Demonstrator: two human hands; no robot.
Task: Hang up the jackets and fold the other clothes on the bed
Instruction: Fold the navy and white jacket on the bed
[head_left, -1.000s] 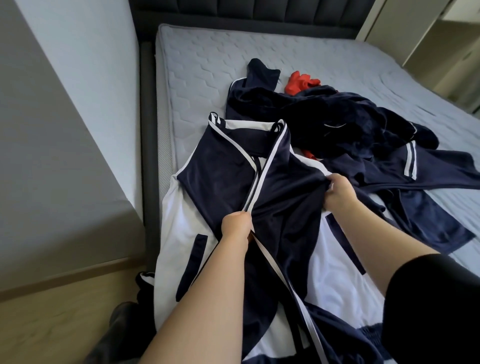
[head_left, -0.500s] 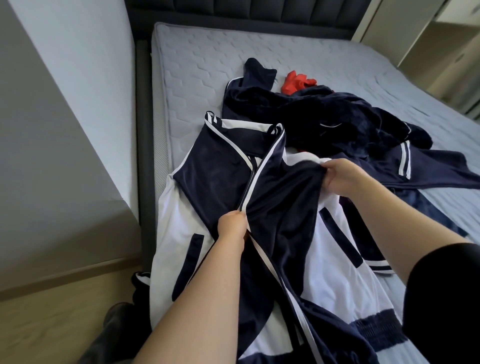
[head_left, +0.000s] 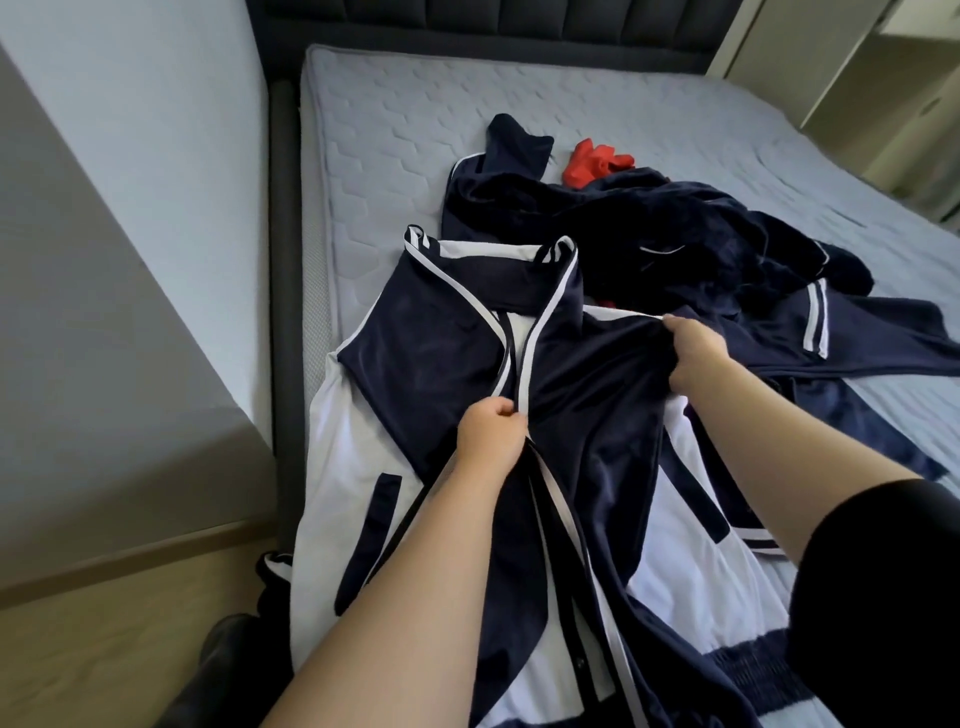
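Note:
A navy and white jacket (head_left: 431, 358) lies face up on the near left part of the bed, its front open and its hem hanging over the bed's near edge. My left hand (head_left: 491, 434) pinches the white-trimmed front edge near the middle. My right hand (head_left: 693, 356) grips the navy fabric at the jacket's right shoulder. Behind it lies a heap of dark navy clothes (head_left: 675, 234) with white stripes, and a red garment (head_left: 597, 161) shows at the heap's far side.
The grey quilted mattress (head_left: 415, 130) stretches away to a dark padded headboard (head_left: 493, 21). A dark bed frame rail (head_left: 283, 260) runs along the left, beside a pale wall. Wooden floor (head_left: 104, 649) is at bottom left. Cupboards stand at the far right.
My right hand has drawn the jacket's right side outward and up toward the shoulder, spreading the front flatter. My left hand stayed on the front edge.

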